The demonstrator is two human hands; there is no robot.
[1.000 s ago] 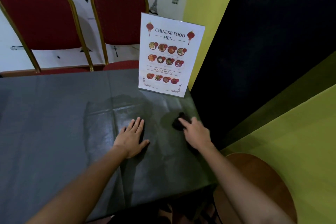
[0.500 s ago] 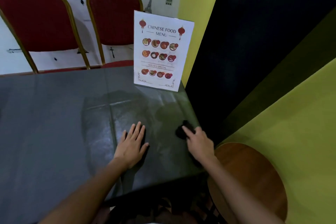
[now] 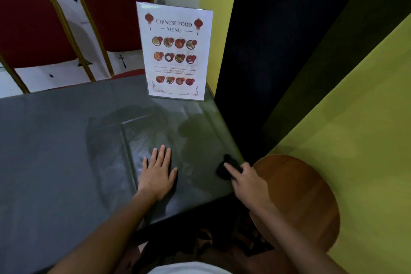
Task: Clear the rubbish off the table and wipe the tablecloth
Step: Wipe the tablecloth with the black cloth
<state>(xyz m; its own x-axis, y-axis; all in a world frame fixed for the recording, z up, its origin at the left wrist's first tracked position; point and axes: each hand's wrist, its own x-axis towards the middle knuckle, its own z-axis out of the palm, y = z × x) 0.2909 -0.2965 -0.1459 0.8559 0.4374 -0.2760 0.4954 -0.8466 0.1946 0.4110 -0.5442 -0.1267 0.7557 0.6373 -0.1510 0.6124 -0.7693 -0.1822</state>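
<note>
Tablecloth point(image 3: 55, 151): one, dark grey, covering the whole desk from the near edge to the far edge. Fold creases cross it, and a glossy, streaked patch spreads over its right part.

Two bare hands rest on that patch. The left hand point(image 3: 158, 171) lies palm down near the middle of it. Its four fingers point(image 3: 162, 155) are straight and pressed close together, pointing to the far side, and the thumb sticks out to the right. It holds nothing.

The right hand point(image 3: 246, 182) is at the right edge of the desk, close to the near right corner, on top of one small black cloth point(image 3: 222, 171). The cloth is bunched up and touches the tablecloth. One finger lies straight across it, pressing down. I cannot tell whether the other fingers curl round the cloth or only rest on it.

One menu card point(image 3: 175, 51) stands upright at the far right corner of the desk, well apart from both hands. It is headed "CHINESE FOOD MENU" and shows three rows of four dishes, twelve small dish pictures in all.

Two red chairs stand side by side beyond the far edge, one on the left point(image 3: 33, 29) and one on the right point(image 3: 115, 13), both with gold frames. One round wooden top point(image 3: 295, 196) sits just beside the desk's near right corner, lower than the desk.
</note>
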